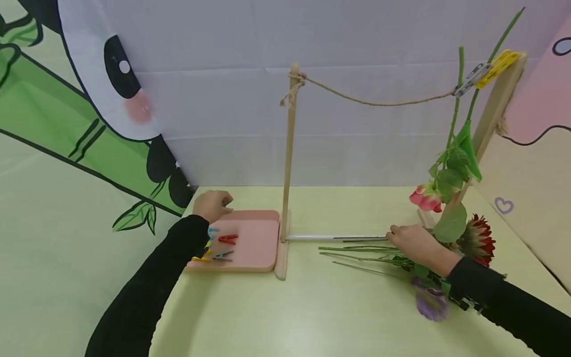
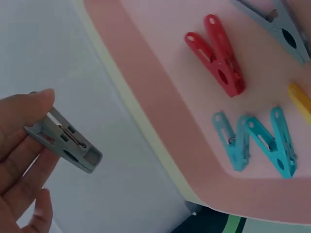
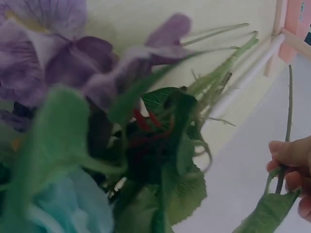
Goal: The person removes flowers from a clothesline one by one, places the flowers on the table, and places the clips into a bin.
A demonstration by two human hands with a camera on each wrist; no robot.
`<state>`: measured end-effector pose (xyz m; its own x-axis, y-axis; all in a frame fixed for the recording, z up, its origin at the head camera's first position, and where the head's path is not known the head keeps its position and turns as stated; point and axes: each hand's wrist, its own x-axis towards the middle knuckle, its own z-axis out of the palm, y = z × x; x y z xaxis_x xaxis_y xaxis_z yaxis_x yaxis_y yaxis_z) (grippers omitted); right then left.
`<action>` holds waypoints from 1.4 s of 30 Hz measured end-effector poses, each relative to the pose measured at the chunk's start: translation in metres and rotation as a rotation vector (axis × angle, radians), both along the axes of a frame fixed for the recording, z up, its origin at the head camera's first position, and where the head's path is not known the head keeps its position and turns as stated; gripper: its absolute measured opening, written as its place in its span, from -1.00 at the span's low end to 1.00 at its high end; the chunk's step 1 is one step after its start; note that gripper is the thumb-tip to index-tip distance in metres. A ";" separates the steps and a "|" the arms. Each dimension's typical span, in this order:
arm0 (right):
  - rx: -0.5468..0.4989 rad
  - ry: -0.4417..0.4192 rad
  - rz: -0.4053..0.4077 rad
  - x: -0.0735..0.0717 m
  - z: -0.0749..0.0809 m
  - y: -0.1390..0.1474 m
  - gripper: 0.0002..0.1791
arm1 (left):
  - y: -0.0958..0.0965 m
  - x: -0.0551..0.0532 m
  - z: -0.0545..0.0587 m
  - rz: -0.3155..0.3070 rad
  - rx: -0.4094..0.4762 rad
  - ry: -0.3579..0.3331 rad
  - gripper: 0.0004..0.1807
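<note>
My left hand [image 1: 212, 206] is over the back left edge of the pink tray [image 1: 263, 248]. In the left wrist view it pinches a grey clothespin [image 2: 73, 141] between thumb and fingers, beside the tray rim. My right hand [image 1: 421, 248] pinches a thin flower stem [image 3: 290, 107] with a green leaf [image 3: 272, 208] below the fingers. A dark red flower [image 1: 477, 240] shows just beyond that hand; whether it belongs to this stem I cannot tell. Under the hand lie several stems [image 1: 361, 249] and a purple flower [image 1: 431, 300].
A red clothespin [image 2: 218, 58], blue clothespins [image 2: 274, 143], a grey one [image 2: 282, 29] and a yellow one [image 2: 301, 102] lie in the tray. A twine line [image 1: 379, 104] runs between wooden posts [image 1: 290, 153]. At its right end, a yellow clothespin [image 1: 499, 67] and pink rose [image 1: 426, 198] hang head-down.
</note>
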<state>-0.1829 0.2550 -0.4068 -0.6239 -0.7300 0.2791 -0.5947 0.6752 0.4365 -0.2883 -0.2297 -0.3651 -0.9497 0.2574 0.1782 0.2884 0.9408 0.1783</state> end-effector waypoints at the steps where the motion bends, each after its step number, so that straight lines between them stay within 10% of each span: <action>1: -0.002 0.003 0.003 -0.001 -0.003 -0.001 -0.79 | -0.001 -0.002 -0.004 0.009 -0.035 -0.020 -0.72; 11: 0.027 0.082 0.029 -0.006 -0.026 -0.005 -0.82 | -0.008 -0.021 -0.030 0.010 -0.071 -0.299 -0.64; 20: 0.039 0.114 -0.009 -0.006 -0.031 -0.003 -0.84 | 0.002 -0.025 -0.036 0.032 0.011 -0.410 -0.59; 30: 0.029 0.068 -0.020 -0.005 -0.041 -0.004 -0.88 | 0.000 -0.035 -0.064 0.002 -0.024 -0.399 -0.63; 42: -0.013 0.088 -0.010 -0.007 -0.049 -0.001 -0.85 | 0.003 -0.030 -0.074 0.142 0.033 -0.498 -0.72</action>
<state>-0.1901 0.2540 -0.4555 -0.6039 -0.7198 0.3424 -0.5478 0.6869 0.4776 -0.3180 -0.2263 -0.4387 -0.9465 0.1213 -0.2989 0.0305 0.9561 0.2914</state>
